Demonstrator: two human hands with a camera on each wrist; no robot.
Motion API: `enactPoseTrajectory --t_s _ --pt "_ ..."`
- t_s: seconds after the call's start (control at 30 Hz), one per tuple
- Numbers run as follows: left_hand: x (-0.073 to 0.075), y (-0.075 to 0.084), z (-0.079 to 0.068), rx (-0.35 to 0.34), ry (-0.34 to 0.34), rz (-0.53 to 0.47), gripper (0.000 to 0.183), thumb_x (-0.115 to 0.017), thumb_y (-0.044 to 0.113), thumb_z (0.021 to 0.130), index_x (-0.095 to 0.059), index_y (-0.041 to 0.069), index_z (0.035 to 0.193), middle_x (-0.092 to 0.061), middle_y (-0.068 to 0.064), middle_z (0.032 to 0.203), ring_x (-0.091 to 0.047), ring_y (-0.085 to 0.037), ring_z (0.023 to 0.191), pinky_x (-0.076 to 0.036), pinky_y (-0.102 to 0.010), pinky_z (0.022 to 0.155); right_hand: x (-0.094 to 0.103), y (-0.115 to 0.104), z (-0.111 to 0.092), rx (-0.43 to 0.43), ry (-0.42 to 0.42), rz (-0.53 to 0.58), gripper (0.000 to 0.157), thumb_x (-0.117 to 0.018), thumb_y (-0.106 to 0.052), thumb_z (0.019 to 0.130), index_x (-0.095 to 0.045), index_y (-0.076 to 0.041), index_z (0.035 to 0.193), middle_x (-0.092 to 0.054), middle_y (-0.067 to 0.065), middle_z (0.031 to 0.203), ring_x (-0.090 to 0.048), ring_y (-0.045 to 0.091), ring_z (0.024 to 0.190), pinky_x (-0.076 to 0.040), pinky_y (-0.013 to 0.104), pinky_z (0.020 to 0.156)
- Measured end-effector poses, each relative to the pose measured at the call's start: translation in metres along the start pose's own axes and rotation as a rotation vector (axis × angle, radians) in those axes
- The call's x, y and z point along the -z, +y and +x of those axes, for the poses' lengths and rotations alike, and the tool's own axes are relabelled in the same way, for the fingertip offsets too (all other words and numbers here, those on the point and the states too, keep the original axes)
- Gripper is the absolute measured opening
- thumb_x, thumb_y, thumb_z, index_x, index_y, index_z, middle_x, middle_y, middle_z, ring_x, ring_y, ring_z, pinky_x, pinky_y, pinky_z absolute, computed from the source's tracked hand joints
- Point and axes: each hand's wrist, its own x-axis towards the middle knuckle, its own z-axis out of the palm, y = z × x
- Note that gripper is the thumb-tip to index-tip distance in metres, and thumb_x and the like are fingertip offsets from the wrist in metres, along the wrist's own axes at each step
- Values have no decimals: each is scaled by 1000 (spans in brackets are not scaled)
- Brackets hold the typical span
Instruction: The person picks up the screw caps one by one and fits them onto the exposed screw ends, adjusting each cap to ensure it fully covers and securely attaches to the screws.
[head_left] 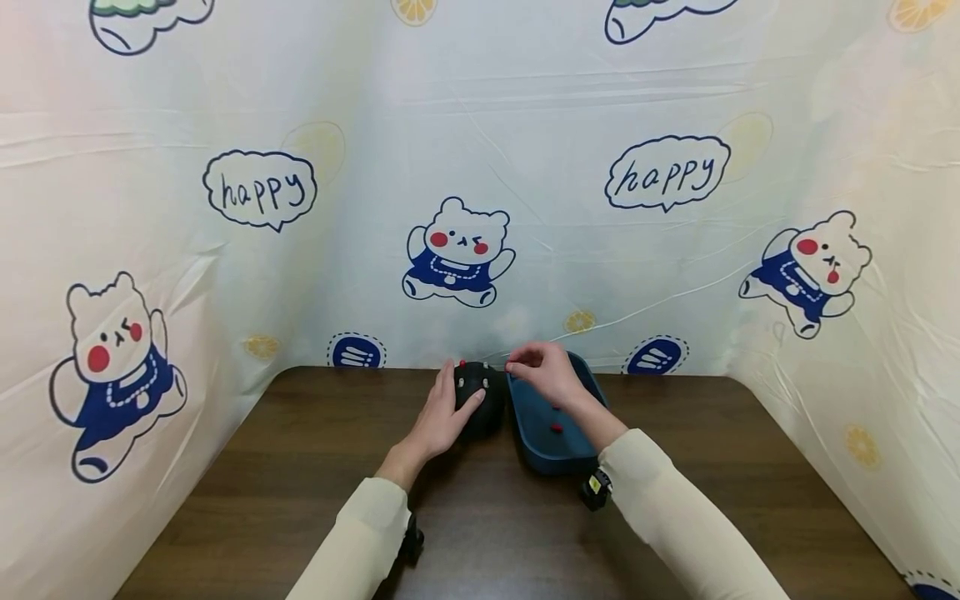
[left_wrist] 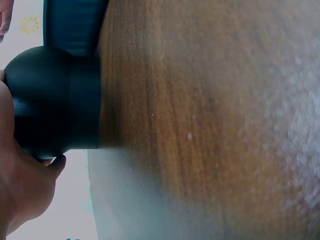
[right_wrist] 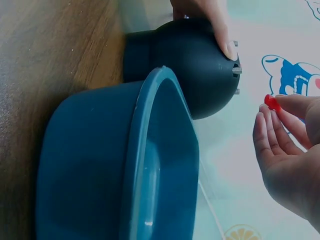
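Note:
My left hand [head_left: 438,417] holds a black dome-shaped object [head_left: 483,408], thumb on the near side and fingers round the far left. Several short metal screws [right_wrist: 237,70] stick out of its rounded top, and a red piece [head_left: 462,362] shows at its far edge. In the right wrist view, my right hand [right_wrist: 295,155] pinches a small red plastic piece [right_wrist: 272,103] between thumb and fingertips, apart from the screws. The head view has this right hand over the far left part of a blue bin, close to the dome's right side.
The blue bin [head_left: 555,465] stands right of the dome, its raised rim [right_wrist: 162,75] between the two hands' sides. A loose red piece [head_left: 557,428] lies inside it. Beneath is a brown wooden table [head_left: 315,475]; a printed white curtain [head_left: 465,100] hangs behind.

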Motion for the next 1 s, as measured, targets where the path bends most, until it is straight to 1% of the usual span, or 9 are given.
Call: enactPoseTrajectory --t_s 0.1,0.2,0.33,0.47,0.7,0.87,1.0 --pt "-1 -1 0 -3 1 0 99 -44 72 98 3 17 166 -3 -7 172 -15 -32 155 -19 -59 122 -3 -2 1 22 -4 -15 12 -73 -14 97 -76 -7 105 -74 4 97 -67 19 85 -58 36 79" --pt "-1 -1 0 -10 6 0 99 -43 73 98 3 16 166 -3 -7 172 -15 -33 155 -20 -60 122 -7 -5 2 50 -4 -38 10 -73 -15 96 -77 -9 103 -74 2 96 -66 18 82 -57 34 76" --pt "-1 -2 2 -5 7 1 98 -42 74 98 3 18 166 -3 -6 172 -15 -31 155 -20 -59 122 -11 -8 4 85 -4 -65 11 -74 -15 96 -77 -7 103 -74 1 94 -65 17 80 -57 34 74" --pt "-1 -3 2 1 0 5 98 -42 74 97 3 20 165 -3 -4 172 -14 -28 155 -20 -57 123 -15 -11 6 106 1 -66 13 -74 -15 95 -77 -6 104 -74 0 96 -66 17 82 -58 34 76" --pt "-1 -4 3 -1 2 0 98 -42 73 98 4 19 165 -2 -4 172 -14 -29 156 -20 -58 122 -21 -16 9 136 3 -100 9 -75 -14 94 -78 -10 101 -74 1 95 -67 15 82 -59 33 77" --pt "-2 -4 3 -5 7 -1 98 -41 74 98 3 18 166 -3 -5 172 -15 -30 155 -22 -60 121 -25 -18 11 164 -9 -107 10 -74 -12 95 -78 -6 102 -74 2 95 -68 16 83 -60 35 78" --pt "-1 -3 2 -14 12 -7 100 -42 74 97 2 17 166 -4 -8 172 -16 -32 155 -23 -62 120 -27 -20 12 166 -17 -104 11 -75 -12 95 -78 -5 103 -74 3 95 -69 16 83 -60 34 78"
